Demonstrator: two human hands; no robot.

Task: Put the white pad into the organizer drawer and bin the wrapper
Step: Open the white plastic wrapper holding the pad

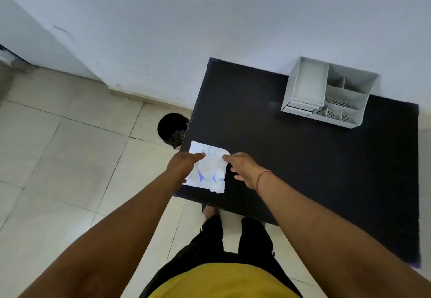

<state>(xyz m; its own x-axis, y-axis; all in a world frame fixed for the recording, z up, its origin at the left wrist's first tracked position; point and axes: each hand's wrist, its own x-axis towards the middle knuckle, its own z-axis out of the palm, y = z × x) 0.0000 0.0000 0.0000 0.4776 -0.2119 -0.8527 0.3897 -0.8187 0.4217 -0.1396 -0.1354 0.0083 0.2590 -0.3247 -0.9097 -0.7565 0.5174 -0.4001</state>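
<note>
A white wrapper [208, 167] with blue print lies flat at the near left corner of the black tabletop [303, 158], its left side along the tabletop's left edge. Its long axis runs from the near edge toward the far edge; its near right corner looks torn or curled. Whether the pad is inside cannot be told.

The left hand [184, 165] rests over the wrapper's left side, fingers loosely extended, one fingertip on the printed face. The right hand [242, 167] is spread open, forefinger touching the wrapper's far right part, other fingers on the bare tabletop beside it. Neither hand grips anything.

A grey organizer [326, 92] with open compartments sits at the far right corner. A black bin [172, 128] stands on the floor just beside the left edge.
</note>
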